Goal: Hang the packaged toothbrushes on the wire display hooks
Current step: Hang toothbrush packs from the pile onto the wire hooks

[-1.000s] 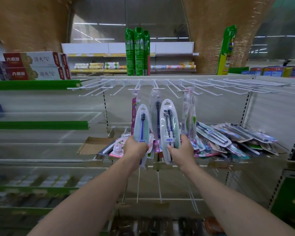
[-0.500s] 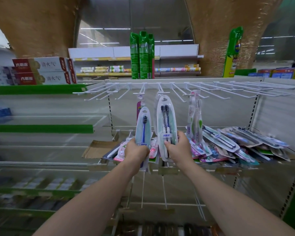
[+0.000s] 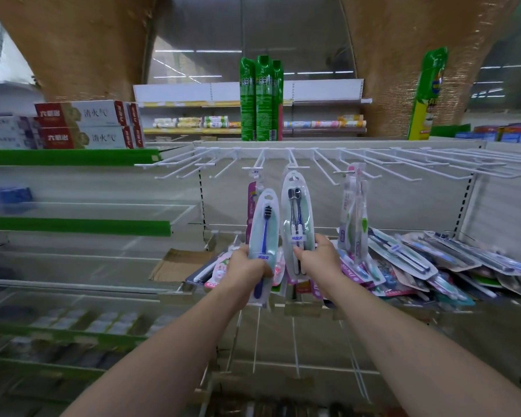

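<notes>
My left hand (image 3: 245,270) grips the lower part of an oval pack with one blue toothbrush (image 3: 264,227), held upright below the hooks. My right hand (image 3: 321,255) grips a taller oval pack with two dark toothbrushes (image 3: 297,212); its top sits right at the tip of a white wire hook (image 3: 294,162). A pink pack (image 3: 251,203) hangs on the hook to the left, behind the blue one. A clear pack with green brushes (image 3: 354,212) hangs on a hook to the right. A row of white wire hooks (image 3: 418,164) runs across the panel.
A heap of loose toothbrush packs (image 3: 418,263) lies on the wire shelf to the right. A flattened cardboard piece (image 3: 178,264) lies left of it. Green spray cans (image 3: 260,99) stand on top; toothpaste boxes (image 3: 85,124) sit upper left.
My right hand has raised the two-brush pack from beside the blue pack up to the hook tip. My left hand has kept the blue pack at about the same height.
</notes>
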Demonstrator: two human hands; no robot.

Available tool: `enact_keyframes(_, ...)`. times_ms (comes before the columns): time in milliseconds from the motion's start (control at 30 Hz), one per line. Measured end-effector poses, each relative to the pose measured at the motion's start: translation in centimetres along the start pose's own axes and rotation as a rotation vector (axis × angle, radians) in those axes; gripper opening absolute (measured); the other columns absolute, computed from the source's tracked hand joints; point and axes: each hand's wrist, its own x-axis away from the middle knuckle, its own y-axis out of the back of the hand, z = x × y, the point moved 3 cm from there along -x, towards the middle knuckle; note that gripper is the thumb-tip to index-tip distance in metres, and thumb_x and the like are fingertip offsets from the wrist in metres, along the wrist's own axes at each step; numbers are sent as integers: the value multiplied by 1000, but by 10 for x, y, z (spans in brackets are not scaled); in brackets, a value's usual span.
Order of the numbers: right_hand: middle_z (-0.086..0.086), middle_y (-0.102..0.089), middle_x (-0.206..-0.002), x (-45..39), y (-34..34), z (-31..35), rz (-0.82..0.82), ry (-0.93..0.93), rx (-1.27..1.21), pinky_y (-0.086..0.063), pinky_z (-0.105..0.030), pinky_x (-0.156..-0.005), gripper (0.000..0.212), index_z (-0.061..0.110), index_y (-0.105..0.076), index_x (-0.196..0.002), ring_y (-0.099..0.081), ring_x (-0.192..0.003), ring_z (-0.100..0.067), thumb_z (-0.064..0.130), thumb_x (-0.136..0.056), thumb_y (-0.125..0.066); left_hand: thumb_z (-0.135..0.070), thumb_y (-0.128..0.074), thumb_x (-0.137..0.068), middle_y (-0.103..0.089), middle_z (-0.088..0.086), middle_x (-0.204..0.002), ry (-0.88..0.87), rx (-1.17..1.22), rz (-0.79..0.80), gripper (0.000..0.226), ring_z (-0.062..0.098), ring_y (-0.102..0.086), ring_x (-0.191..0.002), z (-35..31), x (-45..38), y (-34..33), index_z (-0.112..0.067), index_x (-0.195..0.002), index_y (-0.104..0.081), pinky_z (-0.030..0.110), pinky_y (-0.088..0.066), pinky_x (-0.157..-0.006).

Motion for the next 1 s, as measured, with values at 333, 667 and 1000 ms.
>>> enact_keyframes(333, -3, -70, -88, -34, -2, -4, -47, -103, 310, -48, -31, -66, 27, 19, -72, -103, -64, -79, -26, 42, -88, -73, 10, -75, -76, -66, 4, -106, -10, -4, 41, 52, 14, -61, -93, -1, -10, -7, -13, -119, -59, 20, -50, -59)
enact_keyframes(667, -5, -75, -88, -47, -3, -3, -46, -106, 348, -60, -41, -73, 40, 17, -75, -98, -71, -80, -27, 52, -79, -79, 8, -81, -74, -69, 0, -100, -25, -15, 44, 45, 14, -65, -91, -4, -15, -9, -18, -106, -62, 17, -52, -56)
enact_keyframes(1000, -7, -71, -117, -33, 13, -14, -79, -181, 297, -52, -30, -82, 45, 16, -67, -119, -69, -97, -27, 22, -78, -84, 11, -80, -72, -70, 0, -104, -87, -49, 84, 49, 20, -66, -100, -2, -13, -29, -19, -107, -64, 22, -55, -68)
